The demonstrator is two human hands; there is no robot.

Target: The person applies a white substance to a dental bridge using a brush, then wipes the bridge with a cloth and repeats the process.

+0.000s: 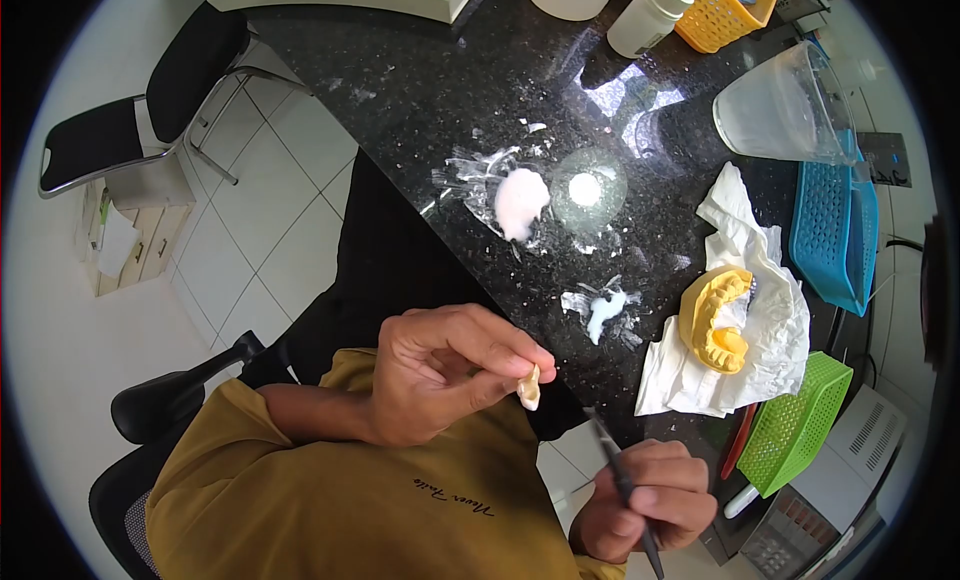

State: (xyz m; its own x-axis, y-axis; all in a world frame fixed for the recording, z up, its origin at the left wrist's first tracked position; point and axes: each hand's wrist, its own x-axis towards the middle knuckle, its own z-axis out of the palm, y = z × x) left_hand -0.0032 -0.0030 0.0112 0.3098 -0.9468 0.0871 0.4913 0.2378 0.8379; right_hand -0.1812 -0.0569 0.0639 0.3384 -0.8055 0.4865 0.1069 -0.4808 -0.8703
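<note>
My left hand [445, 370] pinches a small tooth-shaped piece [530, 389], ivory and whitish, between thumb and fingertips, close to the counter's edge. Lower right, my right hand [655, 500] grips a slim dark-handled tool [622, 477] like a pen; its tip is blurred and points up toward the left, apart from the tooth-shaped piece. A yellow dental plaster cast [698, 320] rests on a crumpled white paper towel [785, 350] at the right. Nearer my hands lies a small white smear of material [604, 312] on the black counter [420, 100].
A pinkish-white mound [522, 202] sits beside a round clear dish [610, 205] with white material. Behind are a white bottle [640, 25], a yellow basket [728, 18] and a clear plastic cup [765, 110]. Blue [835, 230] and green baskets [800, 420] line the right side.
</note>
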